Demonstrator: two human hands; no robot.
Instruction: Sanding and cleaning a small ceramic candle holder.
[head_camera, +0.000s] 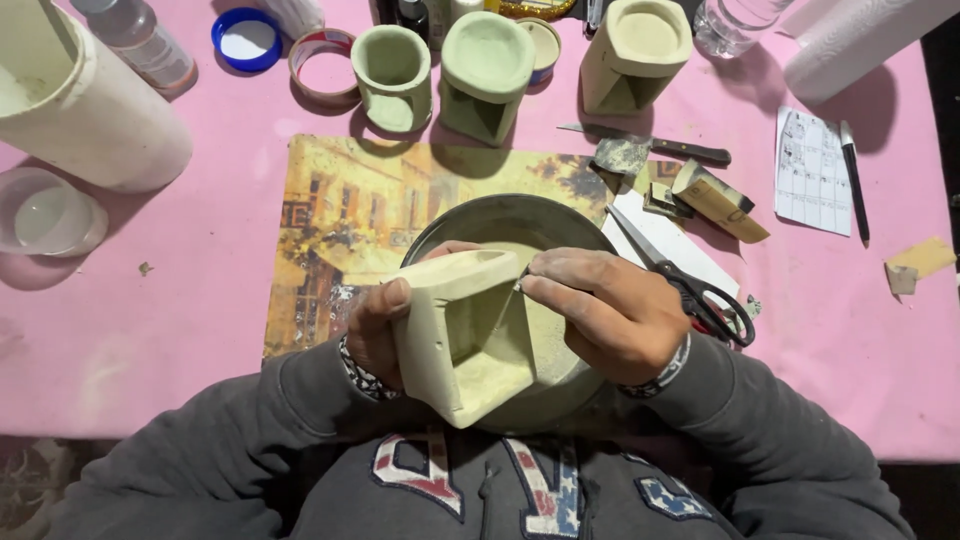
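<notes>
Left hand (375, 335) gripping pale square clay vessel (465, 335) tilted over grey metal bowl (520, 225), right hand (610, 315) fingertips pinched against vessel's upper right rim, scissors (690, 285) just right of bowl, three similar clay pieces (485, 70) far side, pink table (150, 330)

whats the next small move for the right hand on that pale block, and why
Probably a short stroke along the upper edge of the pale cast block. The right hand pinches its fingers against that edge, the left hand steadies the block over the grey bowl, and pale dust already lies inside the bowl.
</notes>
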